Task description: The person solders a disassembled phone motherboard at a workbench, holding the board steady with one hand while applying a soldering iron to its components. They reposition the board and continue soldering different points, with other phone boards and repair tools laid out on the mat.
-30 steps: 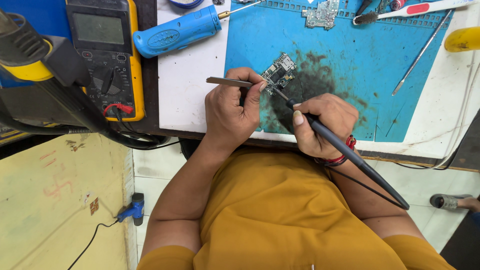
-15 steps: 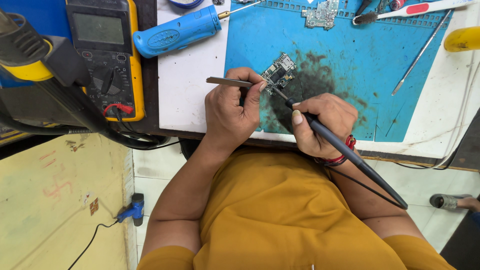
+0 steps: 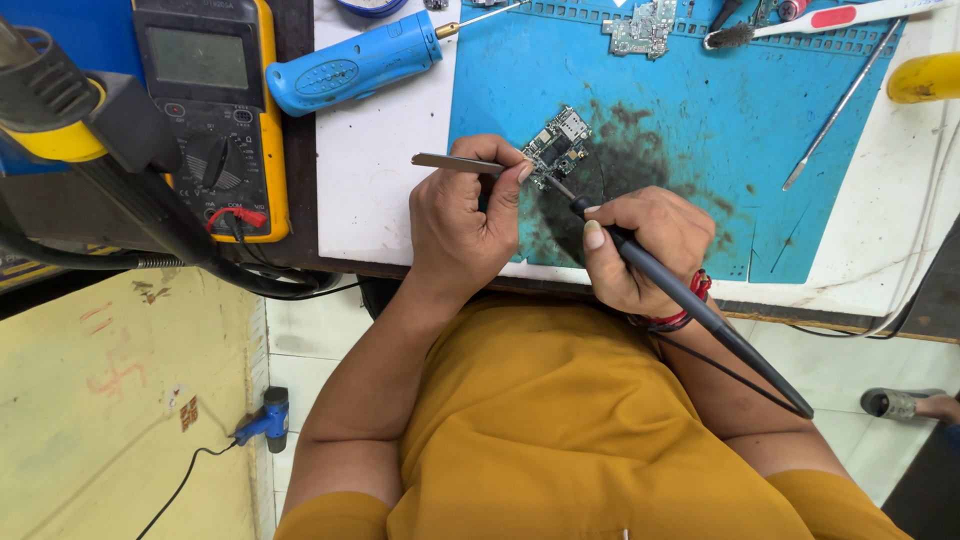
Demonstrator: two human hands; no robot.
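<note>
- Your left hand [image 3: 462,225] is pinching a pair of metal tweezers [image 3: 465,164]; its grip is closed around them, with the points reaching right to the near-left edge of the small circuit board [image 3: 556,146].
- Your right hand [image 3: 640,245] is holding a black soldering iron [image 3: 690,300] pen-fashion, fingers wrapped tight on the barrel, with the tip [image 3: 560,186] coming down at the near edge of the board — whether it is actually touching a pad I cannot tell.
- The board is lying on the blue work mat [image 3: 700,130], on the dark scorched patch, near the middle of the counter [image 3: 385,160] and just far of both hands.
- To do this step well, I would judge: keep the heels of both hands resting on the mat so the tip and the tweezers are not wandering, and let the tweezers pin the board rather than push it.
- Bring the tip in at a shallow slant and touch only the joint you mean to — the parts on this board are sitting close together, so a bridge to a neighbour is the likely slip.
- The iron's cord [image 3: 740,375] is trailing off the near edge past your right wrist; watch that it is not tugging at your hand.
- A second board [image 3: 642,28] is lying at the far edge of the mat, a blue-handled tool [image 3: 355,65] far left of you, and a yellow multimeter [image 3: 210,110] further left, all well apart from the work.
</note>
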